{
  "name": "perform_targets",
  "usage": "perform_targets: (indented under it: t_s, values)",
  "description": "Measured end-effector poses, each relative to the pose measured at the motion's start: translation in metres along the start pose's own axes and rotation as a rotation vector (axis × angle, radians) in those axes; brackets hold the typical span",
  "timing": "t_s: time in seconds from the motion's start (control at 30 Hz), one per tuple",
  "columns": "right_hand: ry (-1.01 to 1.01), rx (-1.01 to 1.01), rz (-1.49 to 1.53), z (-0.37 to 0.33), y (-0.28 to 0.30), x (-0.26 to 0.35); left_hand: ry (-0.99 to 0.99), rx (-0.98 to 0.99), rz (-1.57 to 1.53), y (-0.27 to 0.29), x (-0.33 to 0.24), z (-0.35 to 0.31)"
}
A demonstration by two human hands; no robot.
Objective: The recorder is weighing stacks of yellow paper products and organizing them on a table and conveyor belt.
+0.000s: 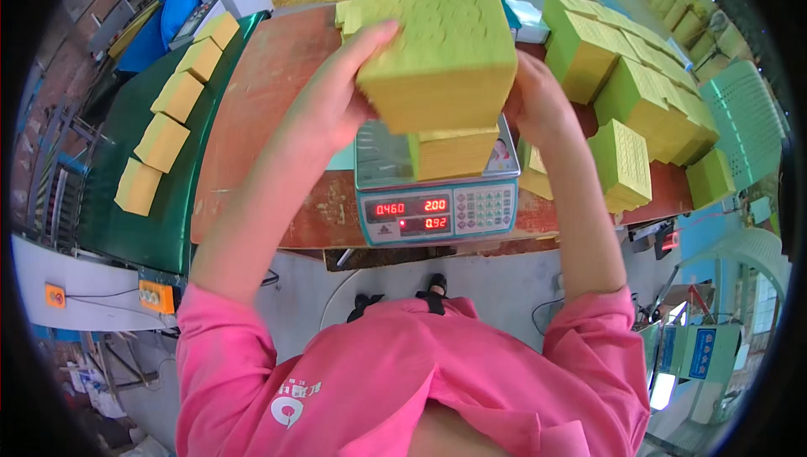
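A thick stack of yellow embossed paper sheets (437, 45) is held up between my two hands, above a digital scale (440, 238). My left hand (340, 91) presses its left side, thumb on the near upper edge. At the other side my right hand (538, 95) grips it, with most of its fingers hidden behind the stack. Under it, a smaller yellow paper stack (454, 156) rests on the scale's metal pan (380, 163). The scale's red display is lit.
Several yellow stacks (630, 91) stand grouped at the right of the red worn table (269, 62); one stack (622, 163) sits near my right forearm. At left, a green conveyor belt (109, 238) carries a row of small yellow stacks (176, 95). A green plastic chair (744, 121) is far right.
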State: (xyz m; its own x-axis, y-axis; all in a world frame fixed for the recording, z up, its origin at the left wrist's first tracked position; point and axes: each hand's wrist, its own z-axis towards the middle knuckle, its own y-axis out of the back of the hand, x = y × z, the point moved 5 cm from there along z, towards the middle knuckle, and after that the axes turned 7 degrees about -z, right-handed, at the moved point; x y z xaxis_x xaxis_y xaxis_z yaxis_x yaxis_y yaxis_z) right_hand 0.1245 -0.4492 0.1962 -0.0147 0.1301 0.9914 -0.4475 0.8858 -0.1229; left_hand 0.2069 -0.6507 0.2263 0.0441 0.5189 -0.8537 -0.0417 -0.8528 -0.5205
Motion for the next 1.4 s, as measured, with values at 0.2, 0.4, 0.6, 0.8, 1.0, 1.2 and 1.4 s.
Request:
perform_targets:
  t_s: [0.2, 0.4, 0.6, 0.8, 1.0, 1.2, 1.4]
  values:
    - [-0.185, 0.064, 0.02, 0.041, 0.046, -0.043, 0.137, -0.232, 0.171, 0.014, 0.042, 0.06]
    - [-0.232, 0.118, 0.047, 0.039, 0.047, -0.054, 0.124, -0.288, 0.233, 0.006, 0.051, 0.051]
    - [-0.204, 0.145, -0.008, 0.039, 0.053, -0.062, 0.124, -0.306, 0.322, -0.002, 0.051, 0.04]
    - [-0.206, 0.084, -0.085, 0.035, 0.052, -0.064, 0.113, -0.327, 0.359, 0.0, 0.054, 0.037]
    - [-0.165, 0.092, -0.162, 0.033, 0.051, -0.072, 0.094, -0.302, 0.383, 0.01, 0.058, 0.036]
    - [-0.097, 0.023, -0.204, 0.026, 0.046, -0.088, -0.116, -0.378, 0.047, 0.048, 0.083, 0.044]
    - [0.361, -0.136, -0.266, 0.018, 0.019, -0.1, -0.209, -0.313, -0.098, 0.052, 0.143, 0.063]
